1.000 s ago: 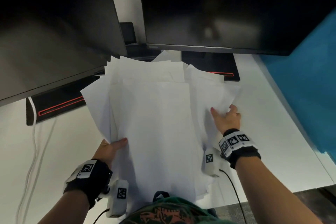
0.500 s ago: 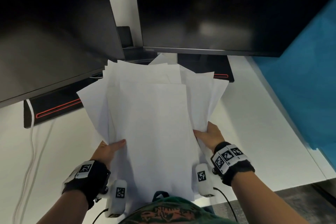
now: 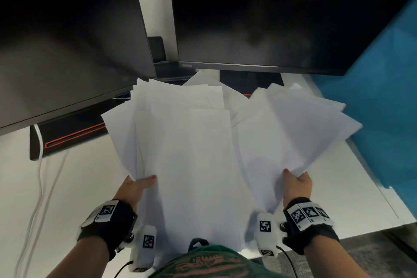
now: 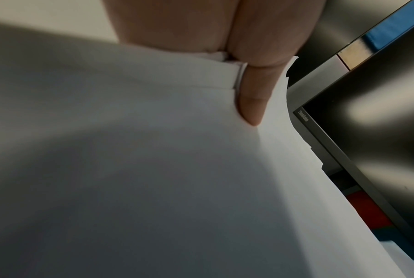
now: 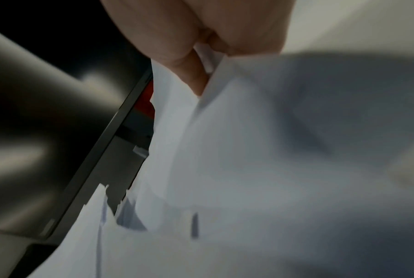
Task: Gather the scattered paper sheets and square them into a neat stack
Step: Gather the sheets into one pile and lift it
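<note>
- Where the left hand (image 3: 135,187) meets the paper sheets (image 3: 191,153), its thumb lies flat on top of the pile's near-left edge and the other fingers go underneath, so the pile is pinched between them; the left wrist view confirms this from close by, with the thumb (image 4: 253,97) pressed down on the white top sheet (image 4: 153,169) and several sheet edges stacked just beside it.
- The right hand (image 3: 296,184) is clamped on a second bunch of sheets (image 3: 293,124) at its near corner, thumb above and fingers below; the right wrist view shows the fingers (image 5: 191,73) curled round the paper edge (blurred, so the number of sheets cannot be told).
- From the head view alone the layout is plain; the left bunch is fanned, corners sticking out at different angles, and the right bunch tilts away to the right, overlapping the left one along the middle.
- The sheets reach from the person's lap edge back over the white desk (image 3: 338,187) to the feet of two dark monitors (image 3: 259,18).
- A black monitor base with a red line (image 3: 72,133) sits at the left, a white cable (image 3: 39,165) trailing past it; a blue partition (image 3: 383,97) stands at the right.
- Only the left wrist view shows lettering on a monitor bezel (image 4: 303,115).
</note>
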`<state>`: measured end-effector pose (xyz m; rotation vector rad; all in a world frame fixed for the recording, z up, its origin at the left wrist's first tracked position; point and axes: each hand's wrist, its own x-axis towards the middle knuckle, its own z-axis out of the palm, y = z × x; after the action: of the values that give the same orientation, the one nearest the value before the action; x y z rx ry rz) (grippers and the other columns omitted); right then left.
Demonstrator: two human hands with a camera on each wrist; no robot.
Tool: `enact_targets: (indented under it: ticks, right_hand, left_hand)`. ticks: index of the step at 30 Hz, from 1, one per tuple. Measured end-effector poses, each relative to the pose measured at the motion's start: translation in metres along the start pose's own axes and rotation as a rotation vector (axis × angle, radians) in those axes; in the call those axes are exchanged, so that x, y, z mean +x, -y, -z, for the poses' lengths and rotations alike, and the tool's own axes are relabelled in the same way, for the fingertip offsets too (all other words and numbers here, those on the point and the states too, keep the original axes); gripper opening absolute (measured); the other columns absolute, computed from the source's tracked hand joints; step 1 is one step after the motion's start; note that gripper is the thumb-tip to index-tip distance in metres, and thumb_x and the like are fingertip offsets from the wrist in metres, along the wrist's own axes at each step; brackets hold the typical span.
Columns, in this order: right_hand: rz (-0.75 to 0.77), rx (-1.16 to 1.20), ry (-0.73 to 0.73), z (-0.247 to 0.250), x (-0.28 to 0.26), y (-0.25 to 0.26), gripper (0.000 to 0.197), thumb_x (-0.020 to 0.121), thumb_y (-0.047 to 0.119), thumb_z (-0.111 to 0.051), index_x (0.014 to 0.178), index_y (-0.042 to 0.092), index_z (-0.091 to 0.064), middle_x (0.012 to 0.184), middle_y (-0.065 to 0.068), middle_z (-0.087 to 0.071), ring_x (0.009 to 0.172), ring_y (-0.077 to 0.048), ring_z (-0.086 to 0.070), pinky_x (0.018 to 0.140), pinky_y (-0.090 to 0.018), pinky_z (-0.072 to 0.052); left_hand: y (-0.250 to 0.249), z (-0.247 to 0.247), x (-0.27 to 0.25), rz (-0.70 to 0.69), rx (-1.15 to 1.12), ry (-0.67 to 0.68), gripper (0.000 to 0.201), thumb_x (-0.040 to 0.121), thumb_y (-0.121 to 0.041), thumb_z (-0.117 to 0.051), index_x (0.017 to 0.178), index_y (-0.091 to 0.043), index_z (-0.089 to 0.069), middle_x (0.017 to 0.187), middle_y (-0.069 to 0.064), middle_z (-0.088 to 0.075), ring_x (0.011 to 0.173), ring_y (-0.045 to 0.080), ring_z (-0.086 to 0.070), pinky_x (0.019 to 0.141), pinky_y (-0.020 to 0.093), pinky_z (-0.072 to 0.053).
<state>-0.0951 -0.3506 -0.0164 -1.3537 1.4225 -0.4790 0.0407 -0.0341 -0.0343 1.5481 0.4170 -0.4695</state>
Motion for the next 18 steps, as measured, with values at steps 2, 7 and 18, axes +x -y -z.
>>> enact_targets:
  ticks: [2,7,18]
  right_hand:
    - [-0.042,0.124,-0.061,0.002,0.0,0.002,0.011,0.086,0.005,-0.05,0.095,0.01,-0.054,0.093,-0.011,-0.057,0.085,-0.025,-0.054,0.079,-0.033,-0.043]
    - [-0.235,0.368,-0.117,0.007,0.001,0.02,0.041,0.091,0.012,-0.048,0.131,0.008,-0.044,0.114,-0.008,-0.052,0.099,-0.029,-0.052,0.078,-0.03,-0.047]
    - [-0.336,0.391,0.158,-0.011,-0.01,0.033,0.05,0.088,0.008,-0.05,0.136,0.002,-0.037,0.126,-0.021,-0.052,0.115,-0.034,-0.051,0.077,-0.017,-0.05]
  left_hand:
    - [-0.003,-0.002,-0.004,0.007,0.005,0.006,0.019,0.078,0.006,-0.062,0.095,-0.001,-0.064,0.065,0.005,-0.069,0.075,0.03,-0.063,0.081,0.041,-0.049]
    - [-0.006,-0.002,-0.008,0.002,-0.01,0.011,0.019,0.073,0.002,-0.069,0.085,-0.01,-0.062,0.086,0.013,-0.068,0.086,0.031,-0.06,0.087,0.041,-0.046]
    - [-0.004,-0.001,-0.003,0.055,0.001,0.001,0.04,0.061,-0.01,-0.078,0.096,-0.002,-0.061,0.08,0.014,-0.069,0.076,0.03,-0.066,0.082,0.043,-0.05]
